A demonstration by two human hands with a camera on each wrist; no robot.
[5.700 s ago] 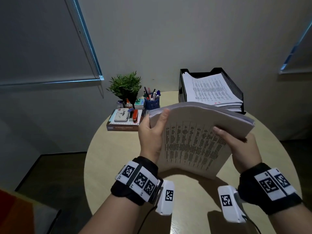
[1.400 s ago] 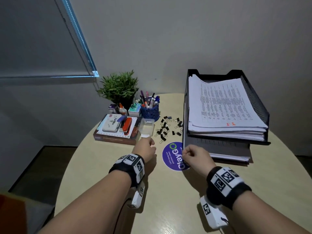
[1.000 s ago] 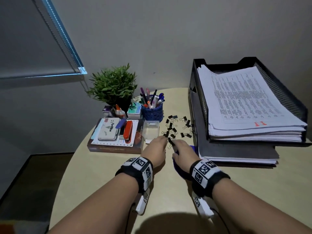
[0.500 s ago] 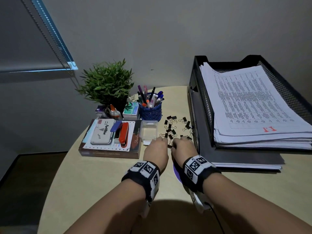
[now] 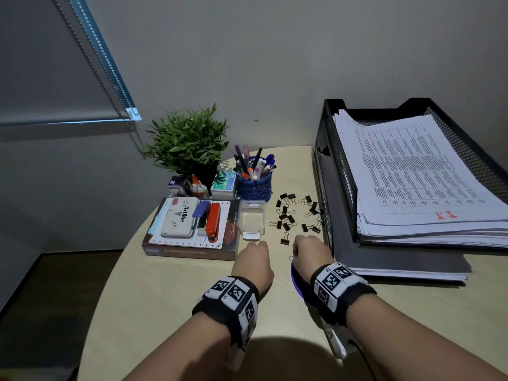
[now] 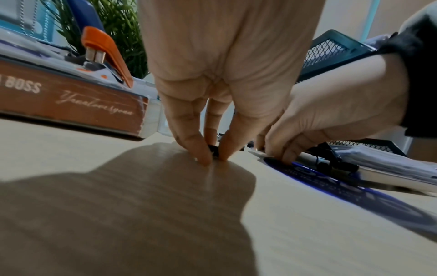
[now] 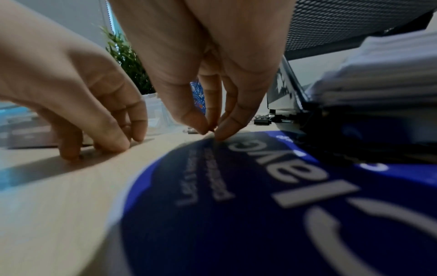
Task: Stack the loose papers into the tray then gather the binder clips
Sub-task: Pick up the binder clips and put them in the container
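We note the left hand (image 6: 227, 61) pinching a small black metal binder clip (image 6: 214, 150) against the smooth pale wooden table (image 6: 141, 214); the right hand (image 7: 201, 46) pinches a thin wire clip handle (image 5: 291, 257).

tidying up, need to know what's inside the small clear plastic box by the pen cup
The small clear plastic box looks empty in the head view; black binder clips lie scattered beside it on the round wooden table.

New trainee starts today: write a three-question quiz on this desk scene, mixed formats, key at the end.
1. True or false: the white printed papers lie in the black mesh tray.
2. The left hand pinches: A) a small black binder clip, B) an orange stapler, C) a pen.
3. Fill in: the scattered black binder clips lie between the clear plastic box and the ____.
Key: 1 true; 2 A; 3 tray.
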